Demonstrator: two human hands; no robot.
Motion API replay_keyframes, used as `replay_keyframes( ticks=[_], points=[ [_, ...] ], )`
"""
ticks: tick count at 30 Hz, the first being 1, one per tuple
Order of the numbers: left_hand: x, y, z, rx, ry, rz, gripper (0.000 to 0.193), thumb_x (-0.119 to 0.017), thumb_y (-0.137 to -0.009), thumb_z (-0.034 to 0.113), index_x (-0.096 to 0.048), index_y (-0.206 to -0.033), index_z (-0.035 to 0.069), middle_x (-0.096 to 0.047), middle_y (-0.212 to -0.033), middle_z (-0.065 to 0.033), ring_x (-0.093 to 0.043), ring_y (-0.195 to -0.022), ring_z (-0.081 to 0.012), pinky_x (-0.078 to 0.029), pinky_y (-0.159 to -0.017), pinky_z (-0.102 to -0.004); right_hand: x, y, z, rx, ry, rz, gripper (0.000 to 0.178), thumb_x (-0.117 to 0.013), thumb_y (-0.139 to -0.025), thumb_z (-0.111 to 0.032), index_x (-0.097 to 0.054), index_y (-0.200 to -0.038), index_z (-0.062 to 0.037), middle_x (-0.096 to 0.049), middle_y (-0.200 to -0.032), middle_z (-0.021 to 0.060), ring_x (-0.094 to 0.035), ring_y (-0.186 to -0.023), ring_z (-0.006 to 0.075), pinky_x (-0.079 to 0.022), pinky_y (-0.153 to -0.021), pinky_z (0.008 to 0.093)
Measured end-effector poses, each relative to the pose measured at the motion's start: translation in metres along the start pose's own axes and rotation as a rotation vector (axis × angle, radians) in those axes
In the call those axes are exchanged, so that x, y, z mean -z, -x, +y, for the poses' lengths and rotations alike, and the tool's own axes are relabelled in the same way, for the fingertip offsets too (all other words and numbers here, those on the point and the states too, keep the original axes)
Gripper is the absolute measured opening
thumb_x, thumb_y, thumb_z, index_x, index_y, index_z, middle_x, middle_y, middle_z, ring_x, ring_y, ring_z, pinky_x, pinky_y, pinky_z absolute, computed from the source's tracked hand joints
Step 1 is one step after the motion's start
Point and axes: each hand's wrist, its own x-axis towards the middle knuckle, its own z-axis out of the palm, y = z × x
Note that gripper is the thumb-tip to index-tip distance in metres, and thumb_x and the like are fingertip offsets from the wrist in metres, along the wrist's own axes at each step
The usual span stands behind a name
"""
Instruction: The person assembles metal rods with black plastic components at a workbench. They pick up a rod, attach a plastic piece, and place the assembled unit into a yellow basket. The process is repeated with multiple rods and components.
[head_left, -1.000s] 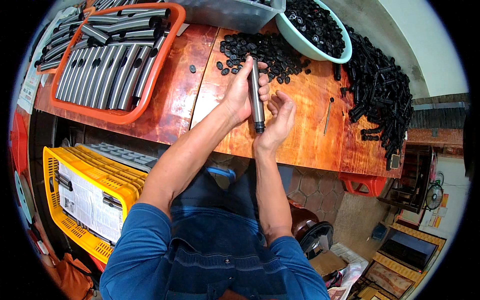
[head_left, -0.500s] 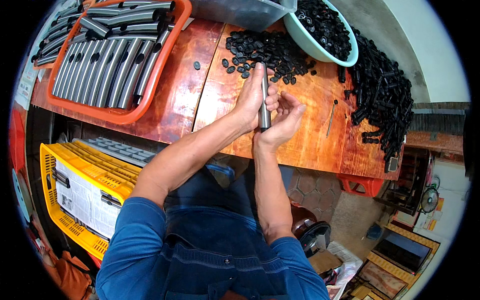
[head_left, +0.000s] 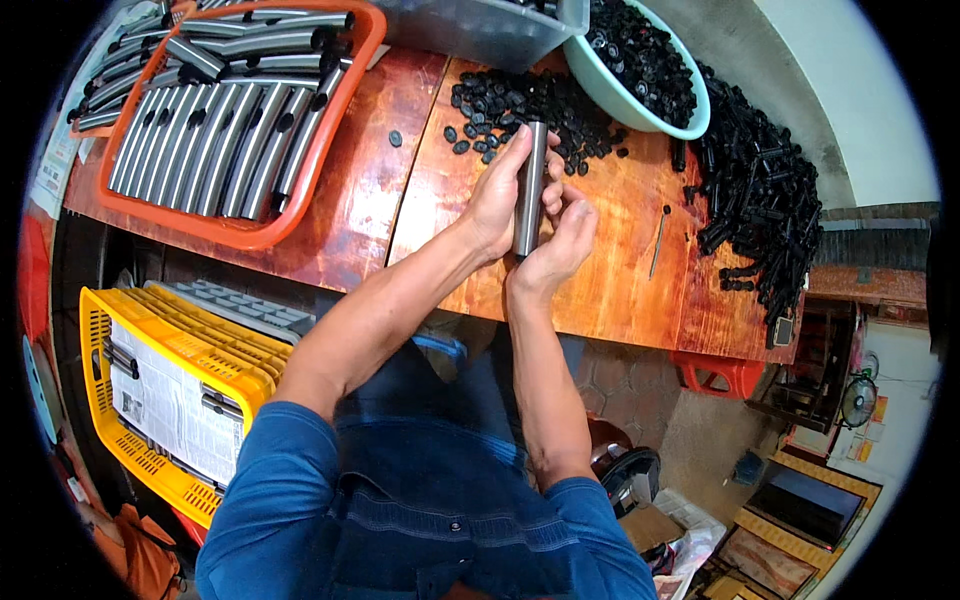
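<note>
Above the wooden table (head_left: 620, 290), the left hand (head_left: 500, 195) and right hand (head_left: 560, 245) both wrap their fingers around a grey metal tube (head_left: 529, 190), held upright. A black cap (head_left: 470, 145) from the pile probably goes on next.

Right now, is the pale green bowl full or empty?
Full. The pale green bowl is heaped with small black parts up to its rim.

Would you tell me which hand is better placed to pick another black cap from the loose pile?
Probably the left hand: its fingertips lie nearest the black caps, while the right hand grips the metal tube lower down.
</note>
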Motion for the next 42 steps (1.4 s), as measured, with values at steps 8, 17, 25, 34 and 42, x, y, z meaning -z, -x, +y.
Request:
replay_keyframes(
  ticks=[8, 17, 25, 34, 42],
  points=[
    [0.012, 0.001, 0.019, -0.002, -0.066, -0.047, 0.056, -0.030, -0.108, 0.056, -0.051, -0.127, 0.007, -0.055, -0.076, -0.0055, -0.046, -0.052, -0.0122, -0.040, -0.049, -0.0247, 0.017, 0.019, -0.009, 0.026, 0.165, -0.276, 0.042, -0.071, -0.093, -0.015, -0.051, -0.125, 0.0038, -0.059, -0.109, 0.0110, -0.059, -0.097, 0.0178, -0.049, -0.089, 0.0336],
    [-0.011, 0.019, 0.015, -0.287, -0.690, -0.215, 0.034, -0.047, -0.107, 0.032, -0.061, -0.116, 0.003, -0.057, -0.079, -0.0011, -0.052, -0.065, -0.0074, -0.045, -0.061, -0.0228, 0.037, -0.010, -0.023, 0.208, 0.640, -0.523, 0.032, -0.074, -0.080, -0.013, -0.063, -0.106, 0.0031, -0.066, -0.093, 0.0197, -0.063, -0.090, 0.0373, -0.047, -0.088, 0.0453],
    [-0.002, 0.016, 0.003, -0.475, -1.188, -0.319, 0.025, -0.078, -0.087, 0.014, -0.056, -0.077, 0.008, -0.054, -0.069, 0.0036, -0.047, -0.063, -0.0056, -0.040, -0.056, -0.0242, 0.046, -0.032, 0.004, 0.493, 0.659, -0.549, 0.022, -0.068, -0.078, -0.003, -0.064, -0.099, 0.0006, -0.065, -0.099, 0.0162, -0.059, -0.096, 0.0359, -0.045, -0.087, 0.0453],
    [-0.001, 0.010, -0.009, -0.561, -1.181, -0.172, 0.026, -0.070, -0.091, 0.009, -0.054, -0.072, 0.005, -0.053, -0.063, 0.0014, -0.045, -0.058, -0.0049, -0.037, -0.052, -0.0250, 0.045, -0.032, -0.005, 0.472, 0.605, -0.531, 0.025, -0.070, -0.078, -0.005, -0.065, -0.102, 0.0000, -0.065, -0.098, 0.0156, -0.059, -0.094, 0.0360, -0.045, -0.085, 0.0440],
    [-0.002, 0.008, -0.010, -0.543, -1.076, -0.145, 0.030, -0.071, -0.090, 0.011, -0.050, -0.069, 0.006, -0.048, -0.062, 0.0032, -0.041, -0.058, -0.0056, -0.035, -0.050, -0.0274, 0.045, -0.037, 0.006, 0.331, 0.589, -0.646, 0.031, -0.070, -0.080, -0.006, -0.061, -0.109, -0.0010, -0.064, -0.103, 0.0194, -0.059, -0.098, 0.0390, -0.045, -0.088, 0.0457]
  ],
)
